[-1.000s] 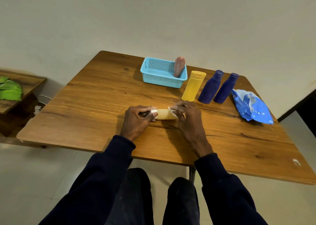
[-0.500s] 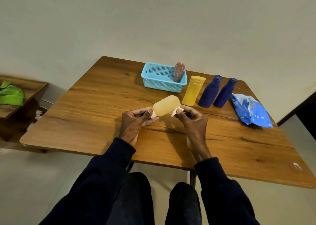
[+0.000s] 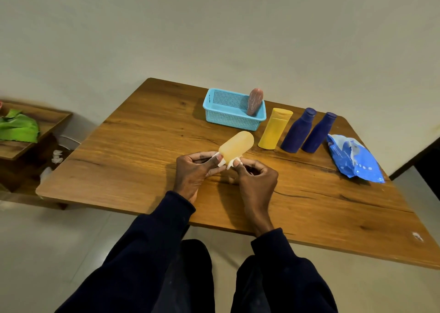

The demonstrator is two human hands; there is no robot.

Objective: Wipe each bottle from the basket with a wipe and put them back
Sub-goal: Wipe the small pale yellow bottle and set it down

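Observation:
My left hand (image 3: 193, 170) grips the white cap end of a pale orange bottle (image 3: 237, 146), which tilts up and away over the table. My right hand (image 3: 256, 177) pinches a white wipe (image 3: 232, 163) against the bottle's lower end. A light blue basket (image 3: 229, 120) stands at the back of the table with a pink bottle (image 3: 254, 101) leaning in its right corner. To the basket's right stand a yellow bottle (image 3: 275, 129) and two dark blue bottles (image 3: 298, 132) (image 3: 318, 133).
A blue pack of wipes (image 3: 352, 157) lies at the table's right edge. The wooden table (image 3: 142, 146) ends just in front of my knees. A low wooden shelf (image 3: 28, 132) with green cloth sits to the left, with white scraps on the floor beside it.
The orange bottle lay flat on the table between both hands; now it is lifted and tilted upward. The wipe has slid from the bottle's body down to its cap end.

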